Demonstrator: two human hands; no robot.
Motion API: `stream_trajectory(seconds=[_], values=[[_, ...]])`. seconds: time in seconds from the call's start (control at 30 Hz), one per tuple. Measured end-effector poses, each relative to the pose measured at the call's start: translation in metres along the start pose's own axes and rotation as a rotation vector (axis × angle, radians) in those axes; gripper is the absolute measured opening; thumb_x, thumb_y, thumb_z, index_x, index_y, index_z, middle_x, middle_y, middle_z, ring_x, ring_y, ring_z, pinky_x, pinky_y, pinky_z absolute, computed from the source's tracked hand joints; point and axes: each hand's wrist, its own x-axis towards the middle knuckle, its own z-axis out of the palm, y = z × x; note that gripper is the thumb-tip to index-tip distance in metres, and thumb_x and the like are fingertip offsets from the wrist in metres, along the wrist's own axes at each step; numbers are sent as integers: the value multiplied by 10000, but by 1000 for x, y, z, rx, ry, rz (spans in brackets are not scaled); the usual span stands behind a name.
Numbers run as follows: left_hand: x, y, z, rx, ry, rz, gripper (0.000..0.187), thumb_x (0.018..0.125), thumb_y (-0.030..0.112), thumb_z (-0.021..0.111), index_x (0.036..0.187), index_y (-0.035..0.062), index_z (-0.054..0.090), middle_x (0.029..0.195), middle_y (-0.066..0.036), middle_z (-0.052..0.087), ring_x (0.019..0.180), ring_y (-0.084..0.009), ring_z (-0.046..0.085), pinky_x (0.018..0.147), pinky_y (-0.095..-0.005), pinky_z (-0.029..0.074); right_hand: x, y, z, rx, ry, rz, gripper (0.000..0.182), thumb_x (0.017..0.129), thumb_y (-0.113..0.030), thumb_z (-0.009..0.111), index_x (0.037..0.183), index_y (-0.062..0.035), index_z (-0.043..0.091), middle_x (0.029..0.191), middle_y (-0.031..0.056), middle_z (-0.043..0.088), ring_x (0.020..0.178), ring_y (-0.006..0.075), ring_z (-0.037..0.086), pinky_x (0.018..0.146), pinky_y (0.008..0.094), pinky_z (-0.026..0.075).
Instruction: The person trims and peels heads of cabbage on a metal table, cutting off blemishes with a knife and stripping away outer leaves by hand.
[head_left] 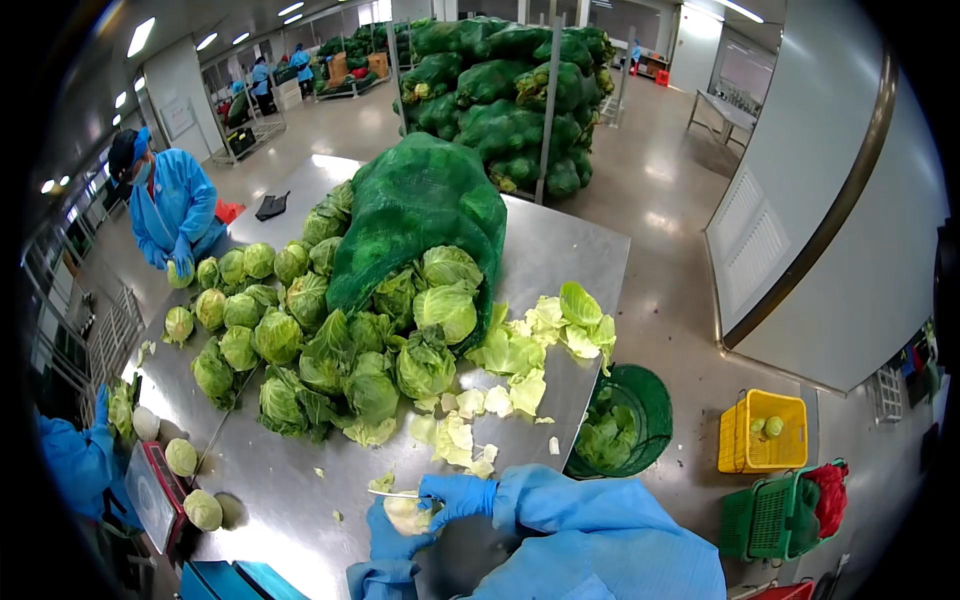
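Near edge of the steel surface [560,250]: the person in a blue smock and blue gloves works a small pale cabbage [408,516]. Left hand [392,535] cups it from below, fingers wrapped round it, just above the near edge. Right hand [458,497] is clenched on the handle of a knife [392,493], the thin blade lying flat to the left across the top of the cabbage, touching it.

Just beyond the hands, loose trimmed leaves [455,435] lie scattered on the surface, with a bigger heap of outer leaves [560,325] toward the right edge.

Middle of the surface: a green net sack [420,215] lies open toward the near side, untrimmed cabbage heads [350,350] spilling out and spreading left.

Near left: a red-rimmed scale [150,490], with trimmed pale heads [190,480] beside it. A blue sleeve [75,465] of another person shows at the left edge.

Far left: a second worker [170,205] in blue smock and cap stands at the surface holding a cabbage.

Floor, right of the surface: a round green mesh basket [625,420] holding leaves, just beside the near right corner. Farther right, a yellow crate [762,430] and a green basket [775,515].

Far end of the room: stacked green sacks [510,90] on a rack.
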Motion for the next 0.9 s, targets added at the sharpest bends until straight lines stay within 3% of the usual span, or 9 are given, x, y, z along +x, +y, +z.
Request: stream_trajectory(seconds=[0.13, 0.23, 0.47, 0.5, 0.57, 0.6, 0.7, 0.77, 0.9], values=[[0, 16, 1, -32, -5, -38, 957, 406, 135, 927, 1218, 11, 436, 1104, -119, 572, 989, -252, 597, 892, -382, 514, -7, -8, -8, 97, -11, 31, 508, 790, -372, 784, 1119, -68, 544, 1049, 114, 586, 959, 229, 580, 853, 343, 464], [1, 32, 2, -95, -28, -92, 951, 406, 142, 930, 1208, 12, 434, 1103, -121, 573, 990, -253, 596, 892, -386, 515, -3, 13, -4, 173, 6, -166, 350, 870, -276, 730, 1095, -69, 561, 1007, 69, 584, 941, 188, 555, 863, 341, 456], [4, 8, -6, -159, -16, -64, 840, 429, 123, 918, 1153, 0, 511, 1052, -130, 645, 944, -244, 641, 850, -379, 539, -23, 1, -2, 296, 151, -46, 167, 921, -189, 676, 1019, -59, 642, 1014, 55, 634, 1002, 159, 591, 908, 316, 468], [9, -10, -5, -154, -21, 8, 744, 464, 127, 904, 1112, -1, 561, 1047, -127, 664, 941, -240, 651, 838, -372, 544, -34, -8, -5, 335, 198, 10, 175, 920, -192, 678, 1032, -59, 652, 1027, 54, 644, 999, 158, 597, 907, 311, 471], [10, 40, -15, -245, -60, 80, 450, 609, 136, 832, 1015, 15, 681, 1057, -113, 698, 945, -238, 670, 835, -358, 539, -49, -1, -17, 278, 225, 194, 232, 937, -244, 657, 1088, -69, 671, 1137, 54, 650, 1023, 162, 600, 913, 335, 479], [18, 34, -17, 8, -110, 277, 351, 672, 118, 778, 1005, 30, 709, 1044, -112, 705, 932, -245, 677, 846, -356, 529, -58, 5, -28, 181, 281, 241, 247, 910, -204, 670, 1123, -80, 663, 1116, 63, 650, 1003, 172, 611, 884, 326, 489], [5, 41, -22, -389, -47, 39, 441, 636, 98, 797, 1044, -10, 670, 1068, -113, 689, 985, -236, 651, 875, -355, 515, -74, 4, -52, -285, 709, 139, 402, 832, -86, 709, 1227, -111, 638, 1053, 89, 650, 941, 203, 643, 796, 298, 520], [-1, -2, -11, -379, 83, -98, 840, 509, 153, 901, 1215, -25, 484, 1145, -128, 621, 1049, -236, 613, 941, -359, 488, -64, -4, -58, -346, 800, 146, 486, 841, -62, 704, 1309, -123, 590, 1072, 61, 653, 955, 171, 638, 795, 292, 518], [-8, -18, -3, -389, 135, -190, 915, 493, 177, 914, 1253, -32, 450, 1192, -135, 598, 1114, -236, 582, 978, -364, 469, -32, -15, -25, 204, 489, 212, 313, 861, -73, 706, 1170, -78, 654, 1244, 64, 640, 1093, 146, 590, 833, 261, 476]])
